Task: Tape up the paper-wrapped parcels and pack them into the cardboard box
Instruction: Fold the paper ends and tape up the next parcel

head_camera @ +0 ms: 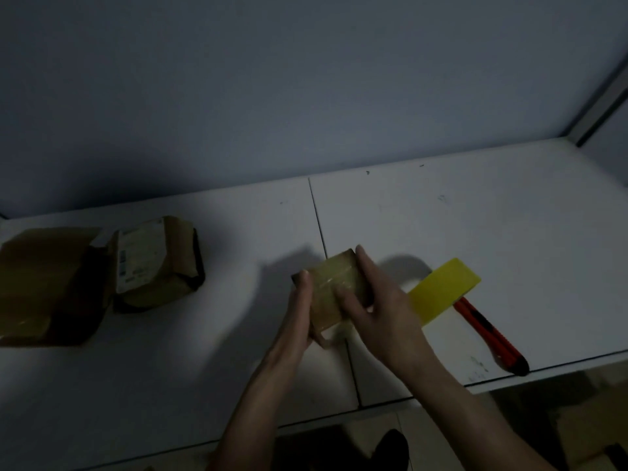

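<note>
Head view, dim, both hands (pixel 343 300) gripping taped parcel (pixel 331 283), cardboard box (pixel 44 287) cut off at left

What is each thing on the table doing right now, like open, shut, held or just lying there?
parcel: taped, held in both hands.
left hand: grips the parcel's left side.
right hand: grips it from the right.
cardboard box: open, flaps up.
second parcel: resting beside the box.
yellow tape roll: lying on the table.
red knife: lying untouched.
</note>
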